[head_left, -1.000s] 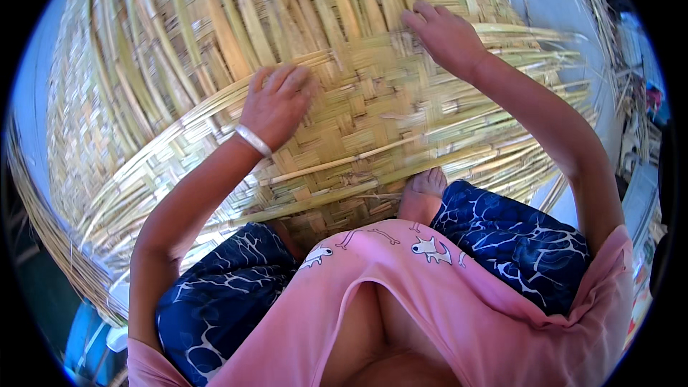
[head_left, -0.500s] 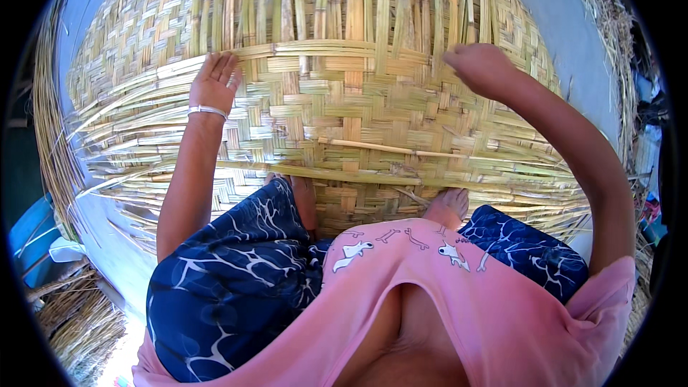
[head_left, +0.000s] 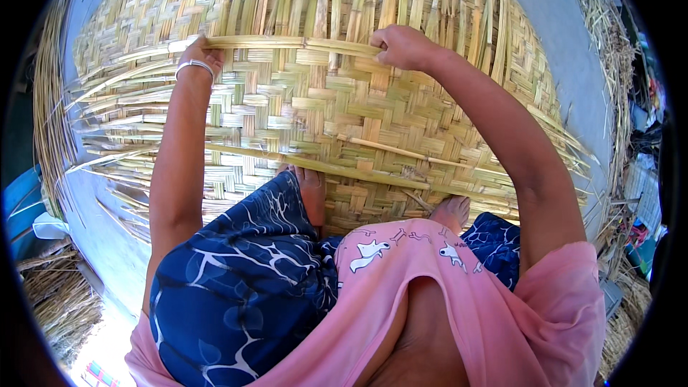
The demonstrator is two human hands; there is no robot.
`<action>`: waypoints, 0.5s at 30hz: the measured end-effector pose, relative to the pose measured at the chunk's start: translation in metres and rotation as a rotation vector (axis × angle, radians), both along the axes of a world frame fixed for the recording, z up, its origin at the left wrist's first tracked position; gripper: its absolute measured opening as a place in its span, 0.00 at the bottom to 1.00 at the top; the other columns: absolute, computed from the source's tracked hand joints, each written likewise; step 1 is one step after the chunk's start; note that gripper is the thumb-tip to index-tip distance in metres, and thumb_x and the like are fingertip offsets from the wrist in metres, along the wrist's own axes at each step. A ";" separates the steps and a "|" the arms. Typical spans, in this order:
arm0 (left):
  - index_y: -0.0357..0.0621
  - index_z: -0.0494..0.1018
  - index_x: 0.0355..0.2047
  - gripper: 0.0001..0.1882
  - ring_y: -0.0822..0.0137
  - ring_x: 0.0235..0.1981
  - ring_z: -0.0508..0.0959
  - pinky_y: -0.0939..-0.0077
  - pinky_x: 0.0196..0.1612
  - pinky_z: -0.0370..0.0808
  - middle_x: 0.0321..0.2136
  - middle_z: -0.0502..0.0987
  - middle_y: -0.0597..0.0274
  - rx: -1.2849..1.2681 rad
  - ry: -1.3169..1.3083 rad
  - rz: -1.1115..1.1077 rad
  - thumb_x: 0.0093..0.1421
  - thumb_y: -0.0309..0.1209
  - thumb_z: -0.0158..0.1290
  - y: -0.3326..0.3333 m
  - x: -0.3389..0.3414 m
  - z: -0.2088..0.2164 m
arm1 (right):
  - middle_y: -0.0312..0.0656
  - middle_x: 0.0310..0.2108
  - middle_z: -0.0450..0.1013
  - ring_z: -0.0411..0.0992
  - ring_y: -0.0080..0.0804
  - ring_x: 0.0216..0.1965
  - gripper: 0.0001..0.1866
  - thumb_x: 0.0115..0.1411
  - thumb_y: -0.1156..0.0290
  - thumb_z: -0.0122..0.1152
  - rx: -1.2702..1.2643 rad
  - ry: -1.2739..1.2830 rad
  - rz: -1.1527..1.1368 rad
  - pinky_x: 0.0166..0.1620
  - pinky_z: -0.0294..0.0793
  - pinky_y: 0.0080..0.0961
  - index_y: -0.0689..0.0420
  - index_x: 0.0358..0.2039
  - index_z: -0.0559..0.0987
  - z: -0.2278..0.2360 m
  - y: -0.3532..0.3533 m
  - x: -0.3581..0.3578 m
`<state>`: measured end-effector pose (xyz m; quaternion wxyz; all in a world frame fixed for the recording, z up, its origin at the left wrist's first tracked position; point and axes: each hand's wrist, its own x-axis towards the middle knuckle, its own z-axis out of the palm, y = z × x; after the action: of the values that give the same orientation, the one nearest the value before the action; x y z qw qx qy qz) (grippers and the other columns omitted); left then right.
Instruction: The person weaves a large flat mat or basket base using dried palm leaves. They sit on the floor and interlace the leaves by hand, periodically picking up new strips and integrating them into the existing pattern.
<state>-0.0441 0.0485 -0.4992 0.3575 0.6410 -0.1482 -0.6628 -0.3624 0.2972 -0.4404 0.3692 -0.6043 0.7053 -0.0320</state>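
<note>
Saw a long, flat, pale-yellow cane strip across a tan, woven-cane mat, pinched in the tightly curled bare right hand and bent-fingered bare left hand. Likely risked splitting through sharp bending.

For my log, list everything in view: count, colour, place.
Mat: one, straw-yellow and greenish, centre, woven
Cross strip: at least one, yellowish, between the hands
Lengthwise strips: many, yellow-green, top of mat
Loose strips: at least two, yellow-green, across the mat's near part
Strip bundle: one, tan, left edge
Straw: uncountable, tan, right edge and lower left
Floor: one, grey-blue, around mat
Clutter: uncountable, mixed, far right, unclear
Bracelet: one, silvery, left wrist
Shirt: one, pink, bottom
Trousers: one pair, navy-white, bottom
Feet: two, bare, near edge
Left hand: one, on cross strip
Right hand: one, closed on cross strip
</note>
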 end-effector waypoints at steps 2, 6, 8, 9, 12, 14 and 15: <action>0.41 0.66 0.36 0.10 0.64 0.28 0.73 0.67 0.31 0.73 0.28 0.72 0.59 -0.012 0.074 0.000 0.63 0.35 0.43 -0.012 -0.003 -0.001 | 0.46 0.33 0.74 0.72 0.42 0.36 0.14 0.48 0.67 0.60 0.019 0.054 -0.007 0.39 0.70 0.35 0.58 0.35 0.75 0.000 0.000 0.000; 0.37 0.66 0.33 0.18 0.71 0.16 0.64 0.79 0.22 0.66 0.15 0.65 0.65 -0.178 0.095 -0.040 0.61 0.43 0.46 0.016 -0.037 0.051 | 0.46 0.33 0.74 0.72 0.43 0.36 0.14 0.48 0.67 0.59 0.002 0.108 -0.022 0.39 0.70 0.36 0.58 0.35 0.75 -0.005 0.005 -0.004; 0.36 0.67 0.33 0.21 0.72 0.14 0.61 0.82 0.19 0.61 0.13 0.62 0.67 -0.259 0.039 -0.191 0.59 0.46 0.49 0.014 -0.038 0.056 | 0.46 0.32 0.74 0.72 0.43 0.35 0.13 0.48 0.68 0.59 0.048 0.096 0.010 0.39 0.70 0.36 0.58 0.35 0.75 -0.006 0.004 -0.006; 0.35 0.67 0.32 0.22 0.73 0.13 0.60 0.83 0.18 0.59 0.12 0.61 0.68 -0.302 0.011 -0.264 0.58 0.47 0.51 0.013 -0.039 0.060 | 0.47 0.32 0.74 0.72 0.43 0.35 0.13 0.48 0.68 0.59 0.068 0.090 0.030 0.40 0.71 0.36 0.58 0.35 0.75 -0.005 0.003 -0.006; 0.35 0.71 0.34 0.21 0.75 0.12 0.61 0.78 0.18 0.62 0.12 0.62 0.71 -0.614 -0.457 -0.553 0.58 0.44 0.50 0.012 -0.063 0.089 | 0.47 0.31 0.74 0.72 0.43 0.35 0.11 0.49 0.68 0.57 0.074 0.103 0.019 0.39 0.70 0.37 0.58 0.33 0.76 0.003 0.004 0.002; 0.36 0.73 0.34 0.19 0.72 0.13 0.65 0.74 0.20 0.65 0.12 0.65 0.67 -0.930 -0.651 -0.746 0.58 0.43 0.50 0.011 -0.092 0.105 | 0.46 0.29 0.74 0.72 0.44 0.34 0.10 0.49 0.68 0.57 0.002 0.063 0.001 0.38 0.70 0.38 0.57 0.32 0.76 0.001 0.010 0.002; 0.37 0.74 0.33 0.17 0.69 0.14 0.67 0.72 0.21 0.67 0.13 0.68 0.63 -1.150 -0.676 -0.851 0.58 0.41 0.50 0.011 -0.113 0.109 | 0.46 0.28 0.73 0.71 0.44 0.33 0.10 0.49 0.67 0.57 -0.032 0.046 -0.015 0.37 0.70 0.38 0.57 0.31 0.76 -0.002 0.015 0.001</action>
<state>-0.1576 0.0599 -0.3906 0.2843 0.4105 -0.8006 -0.3313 -0.3619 0.3118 -0.4428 0.3431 -0.6054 0.7174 -0.0324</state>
